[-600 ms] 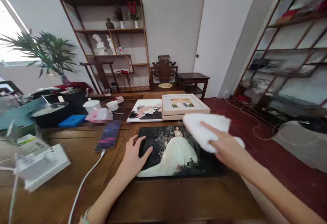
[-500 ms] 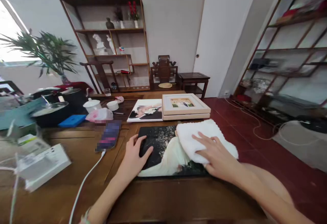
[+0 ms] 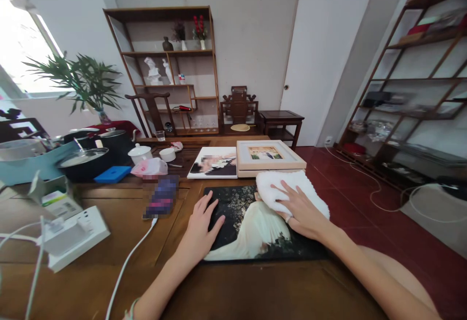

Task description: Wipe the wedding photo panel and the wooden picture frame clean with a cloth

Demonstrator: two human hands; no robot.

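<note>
A flat photo panel (image 3: 251, 235), with a pale gown on a dark background, lies on the wooden table in front of me. My left hand (image 3: 204, 222) rests along the panel's left edge, fingers spread and nothing in them. Over the panel's upper right part lies a white towel (image 3: 310, 188), hiding that corner. My right hand (image 3: 297, 208) presses flat on the towel from above, its fingers spread apart; a ring shows on one finger.
Behind the panel lie a white-edged photo print (image 3: 212, 162) and a framed picture (image 3: 268, 154). To the left are a blurred phone-like item (image 3: 161, 198) with a white cable (image 3: 127, 261), an open white box (image 3: 78, 240), a blue block (image 3: 113, 174) and a pan (image 3: 85, 162).
My right hand and the towel have slid up and left across the panel, uncovering more of its lower right part. My left hand stays at the left edge. The view has shifted slightly.
</note>
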